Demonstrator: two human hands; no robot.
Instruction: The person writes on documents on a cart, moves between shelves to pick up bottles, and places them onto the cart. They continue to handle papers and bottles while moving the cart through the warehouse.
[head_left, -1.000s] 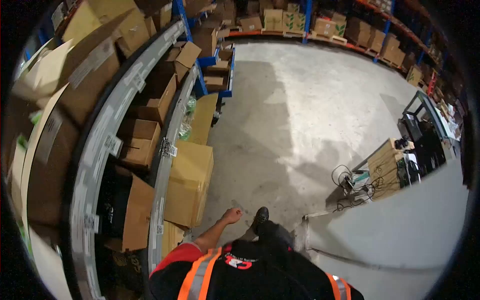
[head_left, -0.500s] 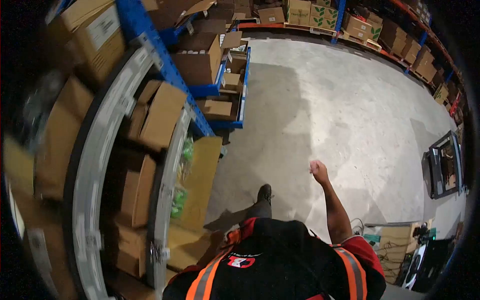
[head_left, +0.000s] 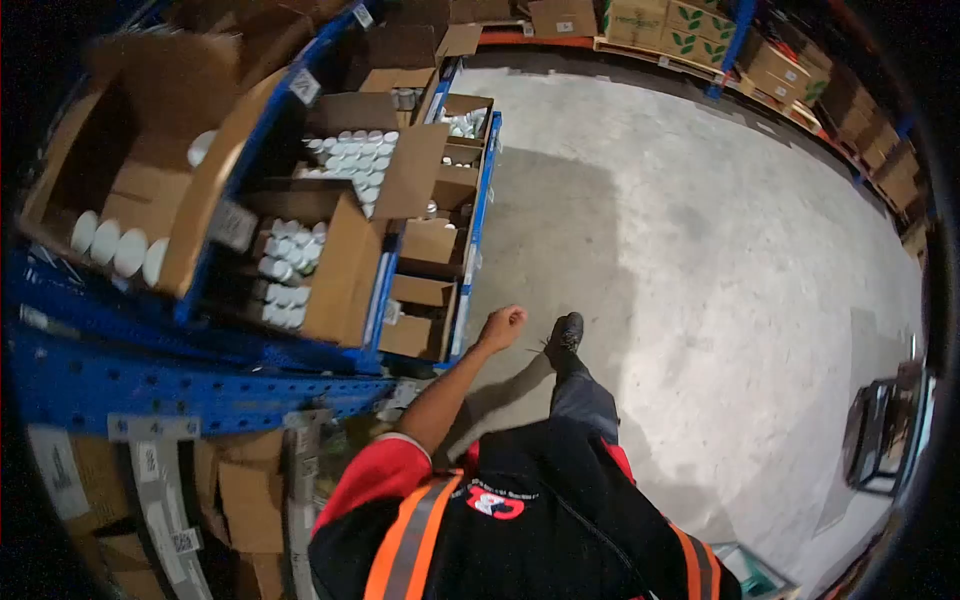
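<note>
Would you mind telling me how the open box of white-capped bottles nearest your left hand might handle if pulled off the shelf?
The box is packed with bottles, so probably heavy. Its open flaps likely offer a floppy grip. The left hand hangs closed, apart from it.

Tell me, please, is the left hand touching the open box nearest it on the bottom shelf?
Apart. In the head view, the left hand is a closed fist swung out over the floor, with bare concrete visible between it and the open box.
</note>
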